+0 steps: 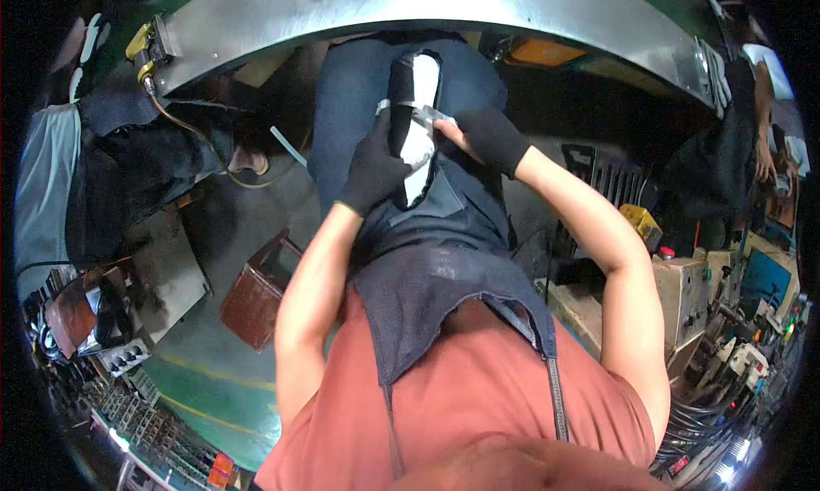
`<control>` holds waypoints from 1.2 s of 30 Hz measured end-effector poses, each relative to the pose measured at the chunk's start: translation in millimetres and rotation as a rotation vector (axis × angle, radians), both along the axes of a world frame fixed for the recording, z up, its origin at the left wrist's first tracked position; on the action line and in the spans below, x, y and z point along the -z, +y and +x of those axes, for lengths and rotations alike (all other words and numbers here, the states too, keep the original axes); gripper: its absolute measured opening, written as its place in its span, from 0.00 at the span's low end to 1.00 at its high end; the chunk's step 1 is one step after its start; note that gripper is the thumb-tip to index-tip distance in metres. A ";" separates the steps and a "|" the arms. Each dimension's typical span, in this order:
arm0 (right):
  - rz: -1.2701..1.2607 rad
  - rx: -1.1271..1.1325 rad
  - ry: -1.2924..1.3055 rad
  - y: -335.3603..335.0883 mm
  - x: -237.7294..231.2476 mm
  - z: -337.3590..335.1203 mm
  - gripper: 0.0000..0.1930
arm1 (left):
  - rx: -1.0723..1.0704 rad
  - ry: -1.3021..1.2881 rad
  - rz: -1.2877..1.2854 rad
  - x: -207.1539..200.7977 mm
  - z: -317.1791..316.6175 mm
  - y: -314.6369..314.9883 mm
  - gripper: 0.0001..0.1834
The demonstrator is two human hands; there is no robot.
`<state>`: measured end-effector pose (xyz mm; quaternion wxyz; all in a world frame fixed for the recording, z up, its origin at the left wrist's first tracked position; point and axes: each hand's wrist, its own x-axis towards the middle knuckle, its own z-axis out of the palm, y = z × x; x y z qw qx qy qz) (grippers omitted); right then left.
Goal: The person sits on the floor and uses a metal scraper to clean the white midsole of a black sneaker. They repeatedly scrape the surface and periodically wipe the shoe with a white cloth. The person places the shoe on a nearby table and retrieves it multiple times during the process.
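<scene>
Gloves, black, on both hands, which meet over the lap, just below the curved grey metal surface (427, 8). Left hand (373, 171) has its grip wrapped shut around a white and black piece (418, 115) that stands roughly upright between the thighs; fingers curl round its lower half, thumb side toward the body. Right hand (487, 137) sits just right of that grip, its fingertips pinched on a small shiny metal part (427, 113) that touches the upper part of the white and black piece; exact shape of the part too small to tell. Beneath both grips: blue trousers and a dark apron (436, 295) hanging over an orange-red shirt. Left of the left grip, lower down on the green floor (205, 380), a brown box-like stool (256, 299) stands well apart. Further left, a cluttered tray of dark tools (85, 320). Right of the right grip, well apart, beige machine housings (683, 290) with a red button, and another person's arm (760, 115) at the far right edge.
</scene>
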<state>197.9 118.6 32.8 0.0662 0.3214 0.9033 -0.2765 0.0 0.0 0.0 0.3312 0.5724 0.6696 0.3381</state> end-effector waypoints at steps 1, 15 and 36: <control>-0.008 0.004 0.040 6.5 5.6 -1.0 0.24 | 0.085 -0.189 -0.054 -2.2 -13.4 10.5 0.35; 0.076 -0.226 0.356 4.3 -146.0 -19.4 0.24 | -0.090 0.020 -0.031 35.0 2.1 42.6 0.34; -0.355 -0.001 0.542 -55.1 -86.4 28.3 0.21 | -0.184 -0.456 0.017 -6.5 59.8 -44.5 0.28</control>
